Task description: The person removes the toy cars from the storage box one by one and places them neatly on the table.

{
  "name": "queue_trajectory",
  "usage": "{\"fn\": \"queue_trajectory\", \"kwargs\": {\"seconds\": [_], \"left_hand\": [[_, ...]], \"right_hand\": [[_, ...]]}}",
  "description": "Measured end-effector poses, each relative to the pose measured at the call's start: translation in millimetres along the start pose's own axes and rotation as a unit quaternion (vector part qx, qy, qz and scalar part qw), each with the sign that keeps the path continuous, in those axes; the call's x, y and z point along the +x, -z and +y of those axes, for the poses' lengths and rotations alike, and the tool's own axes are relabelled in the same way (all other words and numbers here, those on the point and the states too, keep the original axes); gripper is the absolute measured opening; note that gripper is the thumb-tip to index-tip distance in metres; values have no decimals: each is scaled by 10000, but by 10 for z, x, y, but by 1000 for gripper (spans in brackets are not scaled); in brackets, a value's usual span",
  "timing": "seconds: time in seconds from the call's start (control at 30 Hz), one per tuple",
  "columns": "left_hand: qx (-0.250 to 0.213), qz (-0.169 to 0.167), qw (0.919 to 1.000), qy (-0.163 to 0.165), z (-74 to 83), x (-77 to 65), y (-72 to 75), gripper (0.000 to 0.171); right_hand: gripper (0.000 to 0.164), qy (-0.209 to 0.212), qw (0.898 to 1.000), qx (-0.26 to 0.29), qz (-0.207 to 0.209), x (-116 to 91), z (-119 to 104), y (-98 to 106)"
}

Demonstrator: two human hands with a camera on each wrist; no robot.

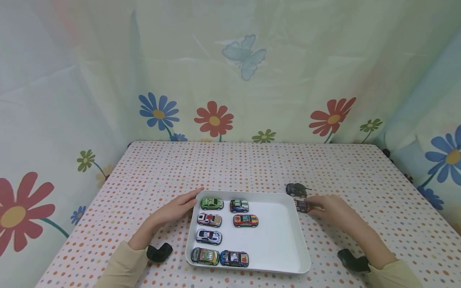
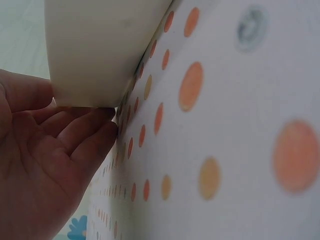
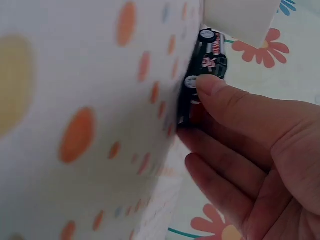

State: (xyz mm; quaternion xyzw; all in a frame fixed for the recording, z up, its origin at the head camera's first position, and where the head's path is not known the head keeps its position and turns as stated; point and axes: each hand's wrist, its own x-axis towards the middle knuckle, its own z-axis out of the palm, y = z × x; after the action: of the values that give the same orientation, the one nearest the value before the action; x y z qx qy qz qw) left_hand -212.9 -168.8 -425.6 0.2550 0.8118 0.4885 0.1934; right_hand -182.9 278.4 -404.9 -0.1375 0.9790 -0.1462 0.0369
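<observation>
In the head view a white rectangular tray [image 1: 277, 232] holds several toy cars in its left and middle parts. My left hand [image 1: 180, 208] rests against the tray's back left corner, its fingers fairly straight; the left wrist view shows these fingers [image 2: 90, 130] at the tray wall, with their tips down by the tabletop. Just outside the tray's right wall, my right hand [image 1: 329, 210] pinches a dark toy car [image 1: 301, 206] with red and white markings. In the right wrist view the thumb lies over the car's side [image 3: 207, 60], its wheels beside the dotted cloth.
A dark toy vehicle with a thin rod [image 1: 296, 190] stands behind the pinched car. In the tray are a green car [image 1: 212, 204], a red-yellow car [image 1: 245, 221] and others. Dotted cloth [image 1: 245, 164] covers the table; a flowered curtain [image 1: 266, 104] hangs behind.
</observation>
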Motion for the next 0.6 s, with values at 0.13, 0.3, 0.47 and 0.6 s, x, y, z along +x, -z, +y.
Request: {"fn": "queue_trajectory", "kwargs": {"seconds": [0.13,0.3,0.47,0.6], "left_hand": [[42,17,10000,48,-6,-12,4,48],[69,24,10000,63,22,-30,6,48],[23,19,10000,17,8,-6,5,48],[-59,6,10000,10,13,0,0,48]], "right_hand": [[41,33,10000,-8,-61,-13,-56,84],[44,179,9996,-117,211,-60,-188,303],[44,519,9971,59,557,-74,-399,558],[43,805,9938,280,720,-55,-633,661]]}}
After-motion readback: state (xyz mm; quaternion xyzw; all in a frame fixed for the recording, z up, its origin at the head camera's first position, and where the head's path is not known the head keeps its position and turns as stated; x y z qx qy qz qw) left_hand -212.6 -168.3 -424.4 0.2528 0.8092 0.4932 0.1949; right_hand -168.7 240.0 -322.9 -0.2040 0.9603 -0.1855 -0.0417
